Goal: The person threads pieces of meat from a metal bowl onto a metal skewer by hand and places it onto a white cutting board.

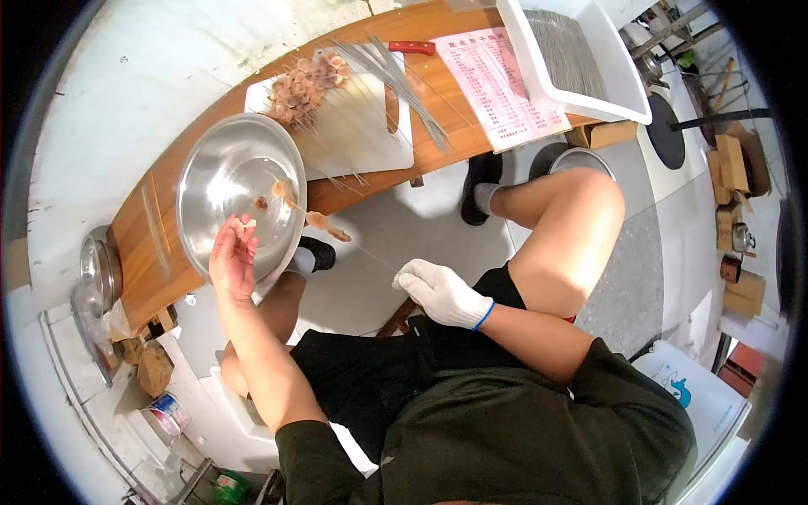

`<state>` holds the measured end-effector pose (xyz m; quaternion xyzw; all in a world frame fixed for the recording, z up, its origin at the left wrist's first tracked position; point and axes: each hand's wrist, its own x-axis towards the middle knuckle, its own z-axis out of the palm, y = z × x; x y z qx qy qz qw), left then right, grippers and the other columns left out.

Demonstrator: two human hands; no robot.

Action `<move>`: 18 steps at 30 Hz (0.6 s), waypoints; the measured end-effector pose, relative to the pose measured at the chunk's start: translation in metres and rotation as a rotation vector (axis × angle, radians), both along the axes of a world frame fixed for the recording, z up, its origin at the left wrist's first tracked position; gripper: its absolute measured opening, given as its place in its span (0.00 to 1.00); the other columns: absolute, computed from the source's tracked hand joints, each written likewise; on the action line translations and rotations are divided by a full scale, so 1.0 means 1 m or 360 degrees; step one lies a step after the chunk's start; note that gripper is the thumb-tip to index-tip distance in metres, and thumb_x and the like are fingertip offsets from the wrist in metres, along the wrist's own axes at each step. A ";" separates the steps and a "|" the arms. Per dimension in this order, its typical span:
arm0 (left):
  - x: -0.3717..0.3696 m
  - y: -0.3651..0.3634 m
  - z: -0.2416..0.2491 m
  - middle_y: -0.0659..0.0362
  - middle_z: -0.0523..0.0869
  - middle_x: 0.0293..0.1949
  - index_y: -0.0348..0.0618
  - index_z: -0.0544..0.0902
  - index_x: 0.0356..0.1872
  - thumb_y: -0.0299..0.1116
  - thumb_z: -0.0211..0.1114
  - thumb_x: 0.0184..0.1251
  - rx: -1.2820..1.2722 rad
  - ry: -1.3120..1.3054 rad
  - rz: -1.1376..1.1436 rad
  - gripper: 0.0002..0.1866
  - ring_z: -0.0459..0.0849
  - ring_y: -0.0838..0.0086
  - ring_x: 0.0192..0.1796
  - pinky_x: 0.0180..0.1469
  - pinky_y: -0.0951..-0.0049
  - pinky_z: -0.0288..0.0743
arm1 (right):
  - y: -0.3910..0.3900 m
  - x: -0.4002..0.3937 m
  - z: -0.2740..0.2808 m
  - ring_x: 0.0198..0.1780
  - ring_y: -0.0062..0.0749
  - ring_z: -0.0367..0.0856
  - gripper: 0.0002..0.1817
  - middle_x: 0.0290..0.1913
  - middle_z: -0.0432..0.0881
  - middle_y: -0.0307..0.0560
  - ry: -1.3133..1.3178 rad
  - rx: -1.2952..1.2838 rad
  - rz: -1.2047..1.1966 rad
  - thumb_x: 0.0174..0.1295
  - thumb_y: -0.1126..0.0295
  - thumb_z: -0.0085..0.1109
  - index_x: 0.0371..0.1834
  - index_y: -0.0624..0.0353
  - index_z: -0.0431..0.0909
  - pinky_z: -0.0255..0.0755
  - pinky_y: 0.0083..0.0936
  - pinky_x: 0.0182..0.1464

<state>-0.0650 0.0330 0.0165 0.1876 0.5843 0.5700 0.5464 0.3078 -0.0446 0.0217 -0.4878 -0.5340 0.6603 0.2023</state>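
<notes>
My bare left hand point(233, 263) is over the near rim of a large steel basin point(199, 168), its fingertips pinching a small pale piece of meat point(242, 225). A few bits of meat lie at the bottom of the basin. In a white glove with a blue cuff, my right hand point(442, 292) grips the end of a thin metal skewer point(370, 254). That skewer points up and left toward the basin, with pieces of meat point(324, 225) threaded along its far part. Beyond the basin, a pile of skewered meat point(307, 88) rests on a white cutting board point(370, 139).
Bare skewers point(400, 88) lie across the board's right side, near a red-handled knife point(412, 48). A pink printed sheet point(484, 80) and a white tub point(619, 76) of skewers sit farther right on the wooden table point(156, 210). Steel bowls point(99, 273) stand at the left.
</notes>
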 end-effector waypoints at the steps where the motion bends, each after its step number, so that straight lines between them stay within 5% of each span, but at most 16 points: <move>1: 0.002 -0.003 0.001 0.50 0.81 0.57 0.38 0.74 0.59 0.32 0.54 0.76 0.0046 -0.0029 -0.0001 0.16 0.85 0.69 0.51 0.50 0.72 0.80 | 0.000 0.000 -0.001 0.47 0.45 0.82 0.16 0.42 0.83 0.57 0.0004 0.0064 0.0017 0.72 0.62 0.47 0.46 0.65 0.78 0.73 0.33 0.53; 13: 0.030 -0.027 0.010 0.48 0.79 0.59 0.38 0.75 0.59 0.30 0.55 0.75 0.0286 -0.0368 0.0020 0.15 0.80 0.60 0.58 0.61 0.63 0.75 | -0.009 0.000 0.000 0.48 0.44 0.83 0.16 0.43 0.84 0.57 0.0053 0.0186 0.0062 0.71 0.63 0.49 0.46 0.65 0.79 0.73 0.32 0.53; 18: 0.034 -0.023 0.000 0.52 0.81 0.57 0.39 0.76 0.57 0.29 0.59 0.72 0.0252 -0.0276 0.0063 0.15 0.82 0.68 0.51 0.55 0.70 0.76 | -0.010 0.001 -0.005 0.48 0.44 0.83 0.15 0.42 0.84 0.57 0.0020 0.0277 0.0063 0.71 0.63 0.50 0.45 0.65 0.80 0.74 0.32 0.52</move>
